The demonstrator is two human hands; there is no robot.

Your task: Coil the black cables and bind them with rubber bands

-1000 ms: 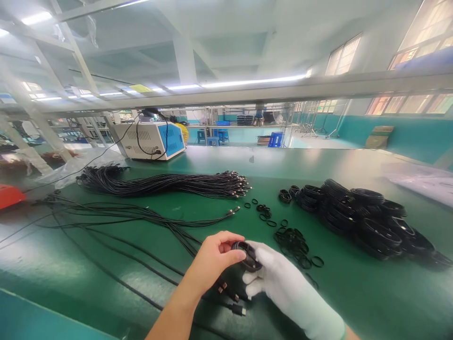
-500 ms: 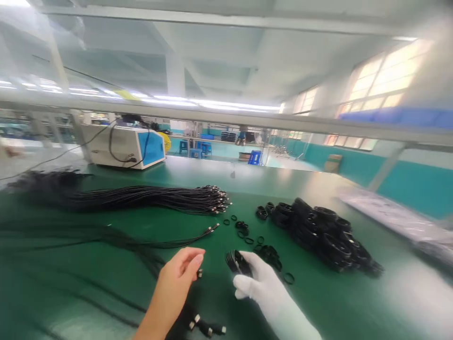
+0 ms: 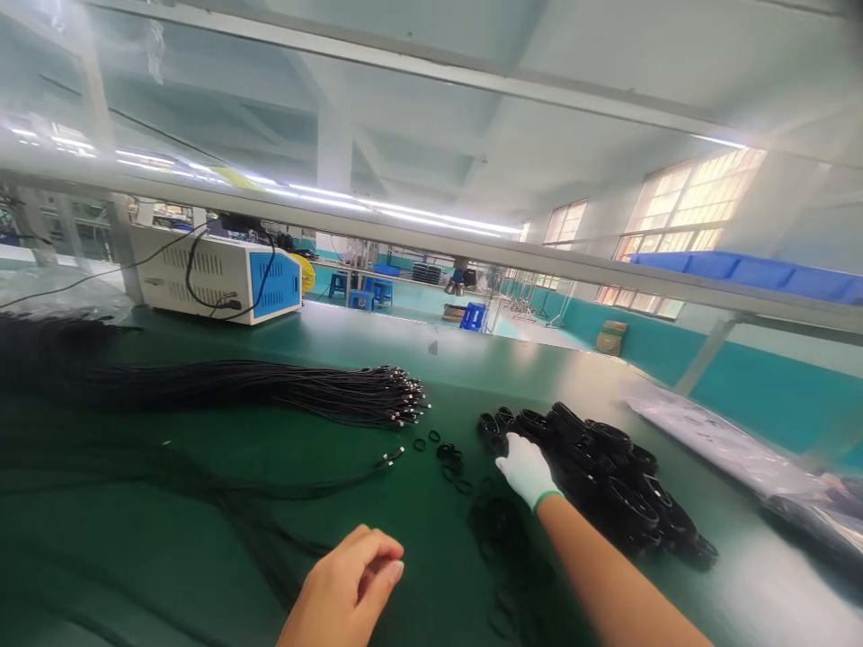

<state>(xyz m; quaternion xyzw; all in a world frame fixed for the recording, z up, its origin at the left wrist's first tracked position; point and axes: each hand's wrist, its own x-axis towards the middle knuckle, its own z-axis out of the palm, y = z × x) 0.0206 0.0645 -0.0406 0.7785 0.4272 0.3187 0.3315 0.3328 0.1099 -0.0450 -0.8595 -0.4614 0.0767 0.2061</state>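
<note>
My left hand (image 3: 354, 580), bare, hovers over the near part of the green table with its fingers curled and the thumb close to the index finger. No object shows in it. To its left, loose black cables (image 3: 270, 490) run across the table. My right hand (image 3: 527, 467), in a white glove with a green cuff edge, is at the left side of a pile of coiled black cables (image 3: 630, 503). Its fingers are closed around a black coiled cable (image 3: 498, 447), partly hidden by the glove. Small black rings (image 3: 449, 452) lie to the left of that hand.
A thick bundle of straight black cables (image 3: 270, 386) lies farther back, connector ends to the right. Behind it stands a white and blue machine box (image 3: 216, 274). Clear plastic sheeting (image 3: 715, 440) covers the right edge of the green table (image 3: 378, 337). A metal shelf bar crosses above.
My right hand has moved away and to the right with the coiled cable, reaching the pile. My left hand has come slightly nearer and curled more. The view has tilted.
</note>
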